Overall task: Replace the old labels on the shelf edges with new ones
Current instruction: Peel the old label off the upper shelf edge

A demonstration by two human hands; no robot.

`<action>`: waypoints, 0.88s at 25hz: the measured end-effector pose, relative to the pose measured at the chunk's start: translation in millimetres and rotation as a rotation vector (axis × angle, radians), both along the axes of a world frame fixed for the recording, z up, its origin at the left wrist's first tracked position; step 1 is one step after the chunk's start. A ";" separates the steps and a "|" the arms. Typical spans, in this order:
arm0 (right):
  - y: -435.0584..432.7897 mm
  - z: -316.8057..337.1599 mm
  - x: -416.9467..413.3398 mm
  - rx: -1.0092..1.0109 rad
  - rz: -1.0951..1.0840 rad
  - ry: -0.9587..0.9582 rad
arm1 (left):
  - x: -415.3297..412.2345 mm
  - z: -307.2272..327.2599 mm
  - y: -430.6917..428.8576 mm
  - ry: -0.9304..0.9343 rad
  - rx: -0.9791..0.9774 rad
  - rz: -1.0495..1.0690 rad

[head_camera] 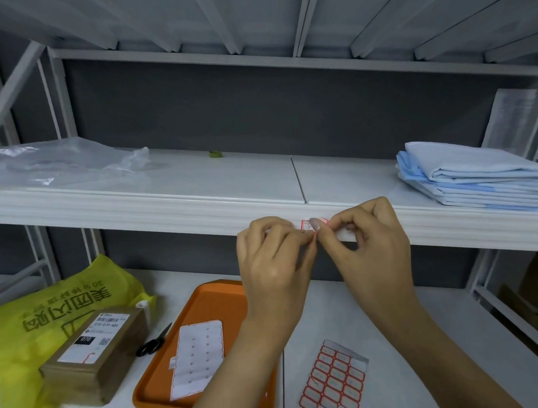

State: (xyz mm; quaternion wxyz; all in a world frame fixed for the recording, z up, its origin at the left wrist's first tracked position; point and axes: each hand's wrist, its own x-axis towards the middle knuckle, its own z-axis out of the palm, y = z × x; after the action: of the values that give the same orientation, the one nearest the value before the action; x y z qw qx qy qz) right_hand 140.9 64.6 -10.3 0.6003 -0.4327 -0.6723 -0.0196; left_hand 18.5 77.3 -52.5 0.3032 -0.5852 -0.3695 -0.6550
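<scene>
white metal shelving in front of me. on the upper shelf (199, 182): a crumpled clear plastic bag (59, 163) at left, a small green object (215, 154) near the back, a stack of folded pale blue cloths (476, 176) at right. a red-bordered label (305, 223) sits on its front edge. on the lower shelf (328, 309), left to right: a yellow bag (50, 306), a brown cardboard package (95, 356) overlapping it, black scissors (153, 341), an orange tray (176, 377), a sheet of red-bordered labels (334, 380).

Tray (165, 390) was orange; bag (35, 309) yellow; label sheet (334, 383) red-bordered; folded cloth (476, 173) pale blue; shelf (138, 206) white
</scene>
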 end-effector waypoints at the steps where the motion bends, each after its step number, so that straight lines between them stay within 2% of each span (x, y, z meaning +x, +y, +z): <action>1: 0.2 -0.2 0.3 0.002 -0.011 -0.012 | 0.1 0.2 -0.1 0.003 0.006 -0.002; 12: -3.2 0.8 -1.9 -0.051 0.120 0.112 | 3.9 0.1 -1.7 -0.076 -0.130 0.012; 17: -4.8 1.2 -1.3 -0.037 0.098 0.077 | 4.3 -1.5 0.1 -0.068 -0.075 0.012; 22: -6.4 2.8 -3.3 -0.052 0.057 0.141 | 0.7 -0.2 -1.2 -0.026 -0.018 -0.010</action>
State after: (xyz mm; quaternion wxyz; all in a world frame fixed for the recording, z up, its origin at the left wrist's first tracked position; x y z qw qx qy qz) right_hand 137.6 58.2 -7.6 0.6351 -0.4292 -0.6406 0.0454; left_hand 19.2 76.1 -52.7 0.2900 -0.5813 -0.3762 -0.6607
